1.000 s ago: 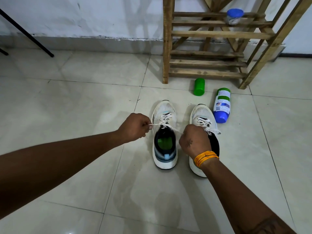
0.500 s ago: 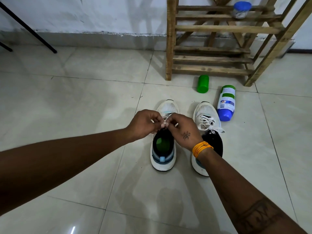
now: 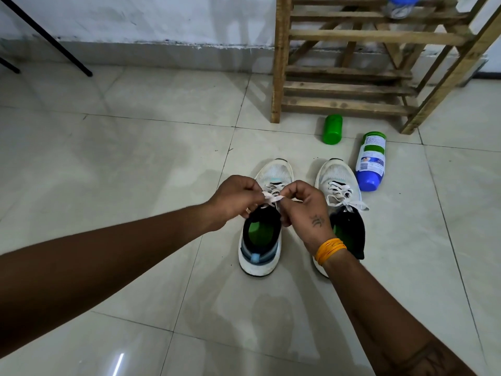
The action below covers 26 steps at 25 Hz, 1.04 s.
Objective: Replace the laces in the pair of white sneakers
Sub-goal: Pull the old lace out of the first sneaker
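Note:
Two white sneakers stand side by side on the tiled floor, toes pointing away from me. Over the left sneaker [image 3: 276,172], my left hand [image 3: 234,198] and my right hand [image 3: 305,206] both pinch its white lace [image 3: 272,198], which stretches between their fingertips above the shoe's opening. The right sneaker [image 3: 337,176] has its white lace [image 3: 343,195] threaded and tied, with loose ends lying to the right. My right wrist, with an orange thread band, covers that shoe's heel.
A blue-capped bottle [image 3: 371,160] lies on the floor right of the sneakers, a green bottle [image 3: 332,129] beyond it. A wooden rack [image 3: 349,63] stands against the wall behind, with a blue-lidded jar [image 3: 400,5] on it. Black legs [image 3: 46,36] slant at far left.
My hands, first pulling the lace ends apart sideways, came together over the left sneaker and now pinch the lace close to each other. The view shifted slightly down.

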{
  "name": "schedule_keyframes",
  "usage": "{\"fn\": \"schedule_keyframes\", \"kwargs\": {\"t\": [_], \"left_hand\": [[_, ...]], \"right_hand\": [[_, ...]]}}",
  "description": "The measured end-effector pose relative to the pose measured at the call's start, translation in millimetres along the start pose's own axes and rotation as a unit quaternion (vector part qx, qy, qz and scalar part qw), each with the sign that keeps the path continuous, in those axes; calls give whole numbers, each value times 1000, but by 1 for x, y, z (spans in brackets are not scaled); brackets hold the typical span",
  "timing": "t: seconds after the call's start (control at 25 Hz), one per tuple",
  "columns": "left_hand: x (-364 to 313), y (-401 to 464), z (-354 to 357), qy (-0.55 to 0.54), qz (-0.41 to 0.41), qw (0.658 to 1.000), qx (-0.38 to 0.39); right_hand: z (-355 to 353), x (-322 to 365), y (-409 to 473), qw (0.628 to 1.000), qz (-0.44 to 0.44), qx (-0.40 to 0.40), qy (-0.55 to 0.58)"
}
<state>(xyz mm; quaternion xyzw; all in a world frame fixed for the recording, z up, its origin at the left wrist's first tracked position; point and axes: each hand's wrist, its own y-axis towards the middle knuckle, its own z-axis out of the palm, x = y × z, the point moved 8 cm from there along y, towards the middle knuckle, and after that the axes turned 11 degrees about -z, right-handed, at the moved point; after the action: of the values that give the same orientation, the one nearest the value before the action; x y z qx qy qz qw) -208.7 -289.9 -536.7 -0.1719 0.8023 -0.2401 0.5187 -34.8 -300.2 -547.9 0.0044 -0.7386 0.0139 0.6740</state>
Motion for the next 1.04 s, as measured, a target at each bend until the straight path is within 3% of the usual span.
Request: {"fn": "schedule_keyframes", "kwargs": {"t": [0.08, 0.12, 0.28, 0.32, 0.4, 0.44, 0.52, 0.6, 0.68, 0.8, 0.92, 1.04], "left_hand": [[1, 1, -4, -180, -84, 979, 43], [1, 4, -10, -216, -101, 970, 46], [21, 16, -39, -112, -133, 983, -54], [32, 20, -42, -137, -161, 974, -75], [50, 23, -44, -187, -206, 956, -94], [56, 23, -44, -183, -222, 953, -98], [64, 20, -45, -137, -238, 953, -124], [61, 13, -53, -63, -202, 957, -199], [42, 8, -55, 10, -67, 965, -252], [4, -6, -18, 191, 142, 958, -160], [0, -9, -5, 311, 166, 926, -137], [18, -4, -23, 172, 77, 972, -140]], "right_hand": [[-2, 2, -2, 980, 76, -24, 182], [-4, 4, -3, 970, 96, -17, 222], [-12, 11, 4, 979, 96, 96, 149], [-16, 11, 5, 979, 97, 77, 162], [-33, 4, 6, 980, 106, -45, 163], [-43, -2, 4, 981, 102, -106, 128], [-56, -3, -1, 984, 36, -169, -47], [-51, 14, -9, 951, -93, -162, -248], [-32, 34, -21, 917, -196, -133, -322], [4, 18, -19, 903, -130, 3, -409], [5, -2, -16, 921, -96, -4, -377], [-17, -18, -20, 955, -39, -93, -279]]}}
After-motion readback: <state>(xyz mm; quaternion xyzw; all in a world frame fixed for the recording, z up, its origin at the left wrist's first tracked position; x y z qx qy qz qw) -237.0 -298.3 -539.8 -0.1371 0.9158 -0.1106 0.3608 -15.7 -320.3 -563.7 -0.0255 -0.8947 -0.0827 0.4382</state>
